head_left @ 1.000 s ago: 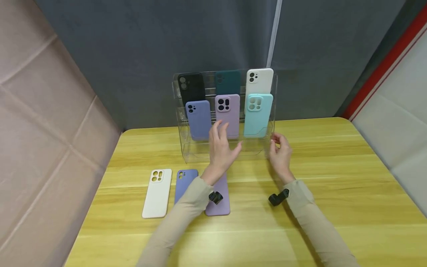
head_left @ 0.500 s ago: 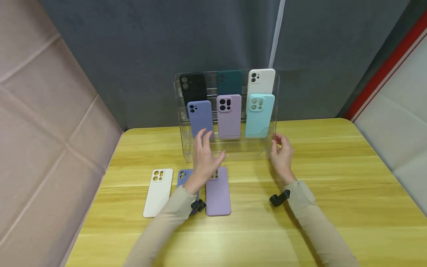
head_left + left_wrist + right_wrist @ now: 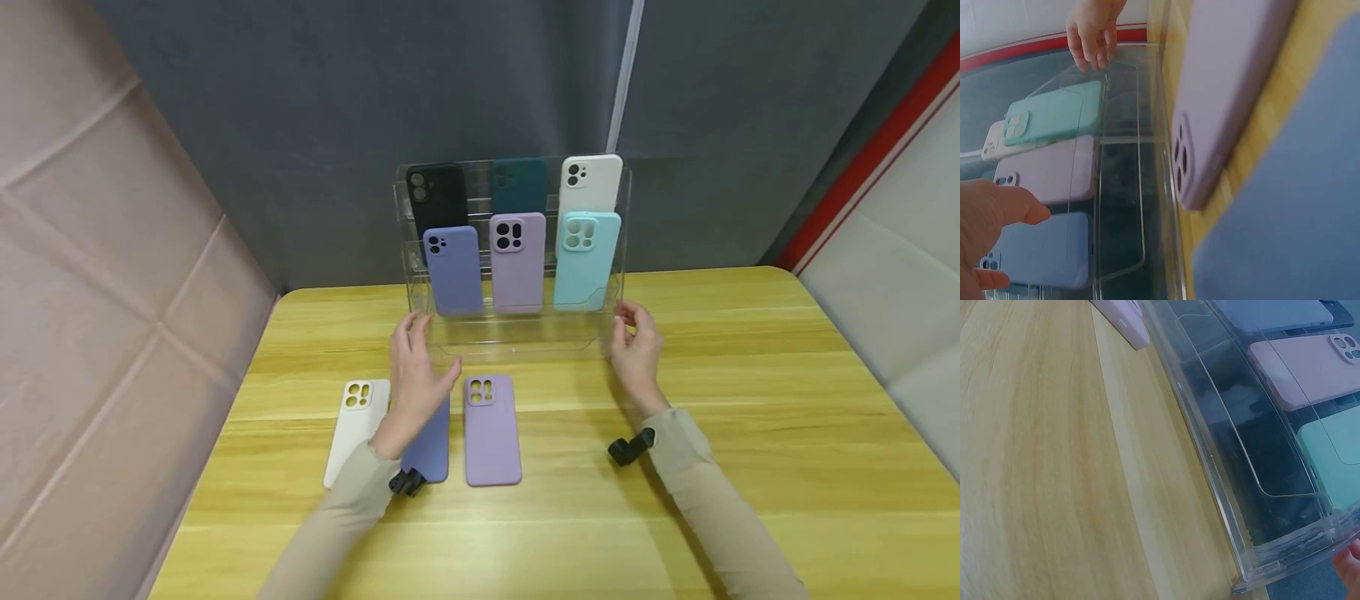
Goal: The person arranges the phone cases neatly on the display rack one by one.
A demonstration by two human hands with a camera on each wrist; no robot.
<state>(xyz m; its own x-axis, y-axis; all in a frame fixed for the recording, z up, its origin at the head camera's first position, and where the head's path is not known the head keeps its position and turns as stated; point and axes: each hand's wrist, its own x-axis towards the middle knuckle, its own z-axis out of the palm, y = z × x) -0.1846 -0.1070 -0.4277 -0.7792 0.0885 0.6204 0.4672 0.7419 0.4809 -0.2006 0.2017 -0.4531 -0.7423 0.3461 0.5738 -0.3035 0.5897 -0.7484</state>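
A clear acrylic display rack [image 3: 517, 335] stands on the table, phone cases leaning in its tiers. At its right side edge, my right hand [image 3: 636, 358] grips the rack, thumb and fingers at the edge. My left hand [image 3: 418, 383] hovers with fingers spread by the rack's front left corner, holding nothing. Below it lie a white phone case [image 3: 357, 429] and a blue phone case [image 3: 431, 446], both partly hidden by the hand and arm. A purple phone case [image 3: 492, 437] lies flat to their right.
On the rack's front tier stand a blue case [image 3: 453, 271], a light purple case [image 3: 517, 262] and a turquoise case [image 3: 587, 262]. Behind them are a black case [image 3: 438, 193], a dark green case [image 3: 519, 185] and a white case [image 3: 591, 179]. A grey curtain [image 3: 360, 100] hangs behind the table.
My left hand has moved left and slightly down, from in front of the light purple case to the rack's left corner, uncovering the purple case on the table. My right hand stays at the rack.
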